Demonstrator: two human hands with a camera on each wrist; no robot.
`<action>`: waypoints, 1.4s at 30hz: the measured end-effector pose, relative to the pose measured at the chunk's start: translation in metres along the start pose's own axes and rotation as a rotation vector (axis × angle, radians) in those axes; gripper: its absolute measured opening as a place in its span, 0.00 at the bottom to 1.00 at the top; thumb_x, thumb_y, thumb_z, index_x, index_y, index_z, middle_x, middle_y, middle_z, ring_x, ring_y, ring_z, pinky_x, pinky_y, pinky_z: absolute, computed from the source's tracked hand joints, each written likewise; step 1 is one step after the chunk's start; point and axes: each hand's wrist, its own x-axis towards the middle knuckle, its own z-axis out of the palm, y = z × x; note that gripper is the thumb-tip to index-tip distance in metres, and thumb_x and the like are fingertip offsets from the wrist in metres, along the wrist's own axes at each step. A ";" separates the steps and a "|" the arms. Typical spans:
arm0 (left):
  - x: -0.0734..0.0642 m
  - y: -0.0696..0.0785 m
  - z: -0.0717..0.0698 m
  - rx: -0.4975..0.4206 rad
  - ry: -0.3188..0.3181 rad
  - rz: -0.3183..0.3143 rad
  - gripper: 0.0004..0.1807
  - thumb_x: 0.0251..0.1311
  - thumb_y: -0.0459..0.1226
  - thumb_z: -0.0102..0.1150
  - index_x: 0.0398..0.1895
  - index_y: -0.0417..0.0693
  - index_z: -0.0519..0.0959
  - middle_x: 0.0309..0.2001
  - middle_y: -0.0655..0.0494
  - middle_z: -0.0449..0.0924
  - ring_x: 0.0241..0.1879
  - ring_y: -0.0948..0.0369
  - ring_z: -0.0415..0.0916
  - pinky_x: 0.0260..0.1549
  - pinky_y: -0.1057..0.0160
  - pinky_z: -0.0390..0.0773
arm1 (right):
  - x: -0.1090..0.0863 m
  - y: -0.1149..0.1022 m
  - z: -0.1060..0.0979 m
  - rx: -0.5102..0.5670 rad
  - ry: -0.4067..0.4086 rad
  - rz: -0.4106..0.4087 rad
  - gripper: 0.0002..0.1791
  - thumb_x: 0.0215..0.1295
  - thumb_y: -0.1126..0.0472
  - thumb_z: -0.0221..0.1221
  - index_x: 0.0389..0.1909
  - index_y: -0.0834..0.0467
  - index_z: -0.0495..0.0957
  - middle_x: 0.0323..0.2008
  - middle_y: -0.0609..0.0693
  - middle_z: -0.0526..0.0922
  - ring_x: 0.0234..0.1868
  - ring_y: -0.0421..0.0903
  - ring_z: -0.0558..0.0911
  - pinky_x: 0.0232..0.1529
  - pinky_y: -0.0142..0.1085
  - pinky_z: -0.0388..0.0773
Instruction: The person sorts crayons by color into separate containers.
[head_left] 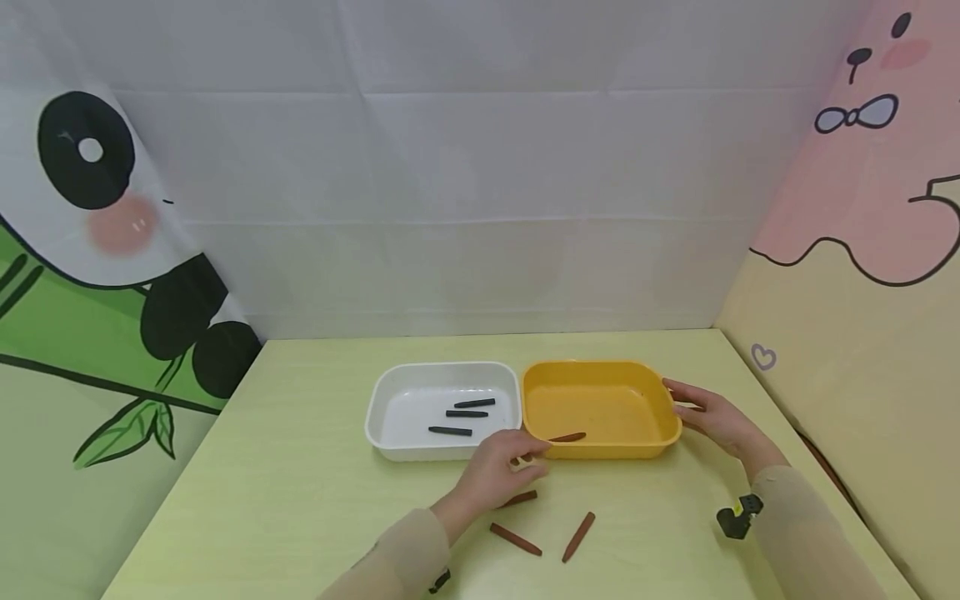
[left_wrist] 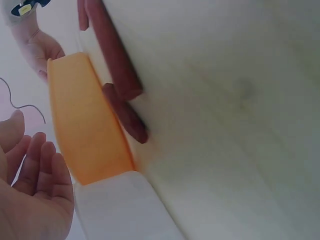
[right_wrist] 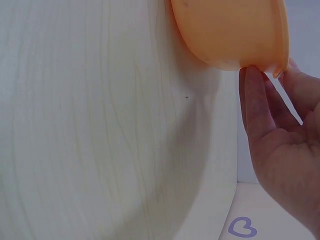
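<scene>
My left hand (head_left: 501,468) is over the front left corner of the yellow tray (head_left: 600,451), thumb and fingers apart with nothing seen between them. The left wrist view shows the same hand (left_wrist: 37,195) with loosely bent fingers. A brown crayon (head_left: 567,437) lies inside that tray, along its front wall. At the tray's right end, my right hand (head_left: 720,423) touches the rim and outer wall; its fingers (right_wrist: 256,97) look fairly straight in the right wrist view. Brown crayons lie on the table: one (head_left: 520,498) partly behind the left hand, one (head_left: 516,539) slanting, another (head_left: 578,537) nearer the front.
A white tray (head_left: 382,451) stands against the yellow tray's left side, with dark crayons (head_left: 467,414) inside. Both trays are on a pale wooden table (head_left: 300,467). A white cloth (head_left: 480,167) hangs behind, and printed panels (head_left: 840,333) flank the table.
</scene>
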 end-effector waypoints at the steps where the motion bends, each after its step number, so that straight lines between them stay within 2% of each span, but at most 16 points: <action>1: -0.002 -0.001 -0.001 0.003 -0.008 -0.005 0.17 0.56 0.36 0.72 0.50 0.43 0.85 0.39 0.57 0.85 0.37 0.61 0.77 0.36 0.67 0.79 | 0.000 0.000 0.000 -0.002 0.001 -0.002 0.35 0.75 0.59 0.55 0.75 0.66 0.53 0.73 0.69 0.55 0.68 0.67 0.62 0.58 0.36 0.75; 4: -0.007 -0.004 -0.003 0.000 -0.042 -0.035 0.21 0.54 0.37 0.73 0.53 0.46 0.85 0.41 0.58 0.85 0.38 0.62 0.77 0.37 0.69 0.78 | 0.000 0.001 0.000 -0.009 0.003 -0.004 0.35 0.75 0.58 0.55 0.75 0.66 0.54 0.73 0.69 0.55 0.68 0.66 0.62 0.58 0.37 0.75; 10: -0.018 -0.012 -0.005 -0.008 -0.113 -0.079 0.26 0.51 0.37 0.76 0.56 0.47 0.83 0.47 0.57 0.85 0.43 0.61 0.80 0.43 0.66 0.78 | 0.001 0.001 0.000 -0.013 0.000 -0.002 0.35 0.75 0.58 0.55 0.75 0.66 0.54 0.73 0.69 0.55 0.68 0.66 0.62 0.59 0.38 0.75; 15: -0.024 -0.019 -0.007 0.043 -0.143 -0.043 0.26 0.48 0.38 0.77 0.54 0.43 0.84 0.47 0.57 0.85 0.46 0.63 0.79 0.49 0.63 0.77 | 0.001 0.001 -0.001 -0.015 0.003 -0.009 0.35 0.75 0.58 0.55 0.75 0.66 0.54 0.72 0.69 0.56 0.68 0.67 0.62 0.58 0.38 0.75; 17: -0.026 -0.021 -0.008 0.070 -0.151 -0.014 0.26 0.48 0.38 0.78 0.53 0.42 0.84 0.46 0.56 0.85 0.44 0.63 0.79 0.49 0.63 0.76 | 0.001 0.001 -0.001 -0.014 0.008 -0.010 0.35 0.75 0.58 0.55 0.75 0.67 0.55 0.72 0.69 0.56 0.68 0.66 0.63 0.58 0.37 0.75; 20: -0.029 -0.025 -0.009 0.094 -0.171 -0.010 0.27 0.47 0.38 0.79 0.53 0.43 0.84 0.44 0.55 0.85 0.42 0.65 0.77 0.48 0.64 0.76 | 0.002 0.002 -0.001 -0.023 0.009 -0.013 0.35 0.75 0.59 0.55 0.74 0.68 0.55 0.72 0.70 0.57 0.68 0.66 0.63 0.57 0.36 0.75; 29: -0.034 -0.033 -0.010 0.086 -0.261 -0.103 0.26 0.47 0.39 0.78 0.52 0.45 0.85 0.40 0.60 0.83 0.38 0.67 0.74 0.40 0.71 0.75 | 0.001 0.002 -0.002 -0.001 -0.006 -0.017 0.35 0.75 0.60 0.55 0.75 0.68 0.53 0.72 0.70 0.56 0.68 0.67 0.62 0.57 0.35 0.75; 33: -0.035 -0.033 -0.009 0.061 -0.273 -0.137 0.25 0.47 0.38 0.78 0.51 0.46 0.86 0.40 0.60 0.83 0.38 0.68 0.74 0.39 0.72 0.74 | 0.001 0.002 -0.002 0.005 -0.009 -0.016 0.34 0.75 0.60 0.55 0.75 0.68 0.53 0.72 0.70 0.55 0.68 0.66 0.62 0.57 0.35 0.75; 36: -0.035 -0.034 -0.008 0.061 -0.269 -0.154 0.25 0.46 0.37 0.78 0.51 0.47 0.86 0.39 0.61 0.81 0.37 0.68 0.72 0.38 0.72 0.74 | 0.001 0.002 -0.002 0.002 -0.011 -0.015 0.34 0.75 0.60 0.54 0.75 0.68 0.53 0.72 0.70 0.55 0.67 0.62 0.65 0.57 0.34 0.75; 40: -0.035 -0.035 -0.007 0.071 -0.267 -0.165 0.25 0.46 0.37 0.78 0.52 0.48 0.86 0.38 0.62 0.78 0.36 0.70 0.70 0.37 0.72 0.73 | 0.001 0.001 -0.002 0.011 -0.010 -0.016 0.34 0.75 0.61 0.55 0.75 0.69 0.53 0.72 0.70 0.55 0.63 0.49 0.72 0.55 0.32 0.76; 42: -0.035 -0.036 -0.007 0.075 -0.264 -0.159 0.25 0.46 0.36 0.78 0.51 0.48 0.86 0.37 0.63 0.78 0.34 0.70 0.69 0.36 0.72 0.73 | 0.001 0.001 -0.001 0.015 -0.015 -0.021 0.34 0.75 0.61 0.55 0.74 0.69 0.53 0.72 0.71 0.55 0.62 0.47 0.72 0.55 0.32 0.76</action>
